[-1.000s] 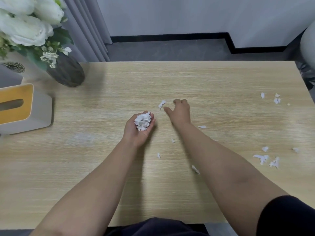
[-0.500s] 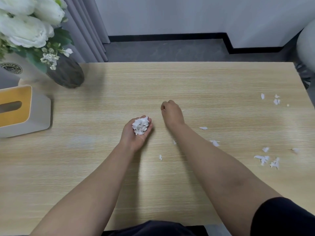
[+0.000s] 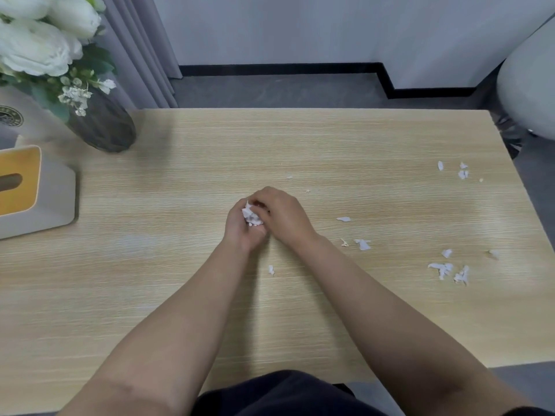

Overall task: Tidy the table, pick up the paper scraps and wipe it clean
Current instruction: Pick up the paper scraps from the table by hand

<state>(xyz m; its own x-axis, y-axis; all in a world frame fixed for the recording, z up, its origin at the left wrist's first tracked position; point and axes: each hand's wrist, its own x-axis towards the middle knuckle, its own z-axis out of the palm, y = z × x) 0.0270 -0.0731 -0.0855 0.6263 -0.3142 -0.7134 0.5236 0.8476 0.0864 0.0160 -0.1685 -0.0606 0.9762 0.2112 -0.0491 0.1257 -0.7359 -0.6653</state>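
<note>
At the middle of the wooden table (image 3: 330, 139), my left hand (image 3: 240, 232) lies palm up and cups a wad of white paper scraps (image 3: 250, 217). My right hand (image 3: 282, 213) sits right over it, fingers curled down onto the wad. Loose white scraps lie on the table: one (image 3: 271, 269) just below my hands, a few (image 3: 362, 244) to the right, a cluster (image 3: 447, 270) near the right edge, and more (image 3: 462, 172) at the far right.
A dark vase (image 3: 105, 130) with white flowers (image 3: 39, 40) stands at the back left. A tissue box with a yellow top (image 3: 45, 193) sits at the left edge. A white rounded object (image 3: 528, 79) stands off the table's right corner.
My right hand pinched a scrap off the table above my left hand, then moved left and down onto the wad in my left palm. The view shifted slightly.
</note>
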